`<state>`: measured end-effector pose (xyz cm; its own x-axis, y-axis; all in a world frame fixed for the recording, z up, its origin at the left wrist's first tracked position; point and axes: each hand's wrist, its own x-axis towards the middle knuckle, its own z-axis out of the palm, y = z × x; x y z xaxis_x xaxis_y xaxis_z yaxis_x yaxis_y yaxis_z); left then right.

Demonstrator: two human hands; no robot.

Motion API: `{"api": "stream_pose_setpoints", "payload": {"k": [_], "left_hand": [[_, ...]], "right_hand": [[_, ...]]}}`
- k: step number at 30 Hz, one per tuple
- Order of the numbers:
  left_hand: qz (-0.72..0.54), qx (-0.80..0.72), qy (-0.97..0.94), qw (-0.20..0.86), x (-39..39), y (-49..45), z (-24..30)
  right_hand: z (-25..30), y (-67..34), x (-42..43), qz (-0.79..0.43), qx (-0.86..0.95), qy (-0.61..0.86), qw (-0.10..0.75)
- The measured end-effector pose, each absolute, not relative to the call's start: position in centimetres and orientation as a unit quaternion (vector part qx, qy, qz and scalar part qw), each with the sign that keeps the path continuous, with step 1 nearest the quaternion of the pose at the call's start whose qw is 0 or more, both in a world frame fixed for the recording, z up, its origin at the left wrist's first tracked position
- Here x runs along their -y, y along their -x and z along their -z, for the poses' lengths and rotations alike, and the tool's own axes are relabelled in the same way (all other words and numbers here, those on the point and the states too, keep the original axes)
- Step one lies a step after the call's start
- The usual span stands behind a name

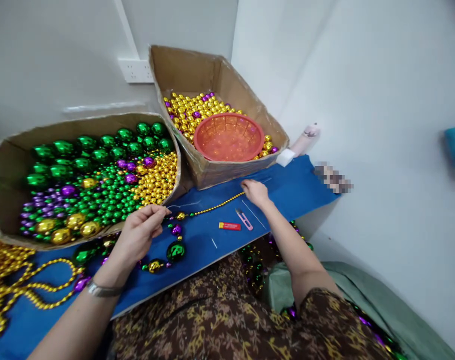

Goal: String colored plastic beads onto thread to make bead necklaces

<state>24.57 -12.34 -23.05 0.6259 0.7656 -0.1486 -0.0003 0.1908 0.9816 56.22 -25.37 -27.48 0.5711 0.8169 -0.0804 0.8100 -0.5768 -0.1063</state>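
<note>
The left hand (pixel 139 234) is closed in a pinch on a thin thread (pixel 182 205), at about 9 o'clock from the middle of the blue board (pixel 287 192). The right hand (pixel 254 191) rests at about 2 o'clock on the board, fingers bent down on the far end of the string of small gold beads (pixel 221 203); I cannot tell if it grips the string or only presses on it. The string lies stretched between the two hands, and it continues past the left hand with bigger green, purple and gold balls (pixel 175 250).

The risk, I think, is the free end. If the pinch gets loose, the beads can slide off the thread and roll over the board's near edge onto the lap. The big box of beads (pixel 9 165) stands just beside the left hand at 10 o'clock, so an elbow or wrist can push it. The small cutter (pixel 244 219) and the red lighter (pixel 229 226) lie near the string at 5 o'clock from the right hand; a quick pull can drag the string over them and catch.
</note>
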Motion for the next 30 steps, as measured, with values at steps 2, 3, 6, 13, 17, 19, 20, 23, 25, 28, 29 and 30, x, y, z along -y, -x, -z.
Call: {"api": "stream_pose_setpoints", "payload": {"k": [2,3,6,13,17,19,20,23,25,28,29,30], "left_hand": [[-0.285,-0.341,-0.56,0.7,12.5,-24.6,23.1],[-0.289,-0.343,-0.552,0.703,12.6,-24.6,23.1],[-0.299,-0.342,-0.533,0.714,12.8,-24.8,22.9],[-0.336,-0.349,-0.547,0.683,12.6,-24.7,22.2],[-0.342,-0.387,-0.555,0.652,12.6,-25.2,22.0],[-0.342,-0.39,-0.559,0.647,12.7,-25.5,21.9],[-0.343,-0.391,-0.561,0.644,12.8,-25.7,21.9],[-0.353,-0.368,-0.593,0.624,12.8,-25.8,21.7],[-0.354,-0.328,-0.629,0.61,12.8,-25.6,21.6],[-0.333,-0.284,-0.657,0.614,12.8,-25.2,21.5],[-0.322,-0.279,-0.655,0.623,12.8,-25.0,21.4],[-0.311,-0.275,-0.651,0.635,12.8,-24.8,21.4]], "right_hand": [[28.6,-58.9,26.8,-0.061,0.416,0.907,-0.008],[29.0,-59.7,27.3,-0.061,0.407,0.911,-0.023],[29.6,-60.6,27.8,-0.063,0.413,0.907,-0.053],[25.8,-57.0,25.4,-0.068,0.499,0.862,-0.056],[20.8,-51.0,24.0,-0.033,0.693,0.717,0.063],[18.6,-47.8,23.4,-0.021,0.777,0.616,0.13],[17.7,-46.3,23.0,-0.016,0.807,0.571,0.147],[16.1,-43.1,21.8,0.013,0.863,0.481,0.155],[15.8,-41.9,20.8,0.036,0.876,0.455,0.154],[16.2,-41.3,19.5,0.058,0.874,0.454,0.164],[16.4,-41.3,19.2,0.061,0.873,0.455,0.165],[16.7,-41.4,18.8,0.063,0.873,0.455,0.165]]}}
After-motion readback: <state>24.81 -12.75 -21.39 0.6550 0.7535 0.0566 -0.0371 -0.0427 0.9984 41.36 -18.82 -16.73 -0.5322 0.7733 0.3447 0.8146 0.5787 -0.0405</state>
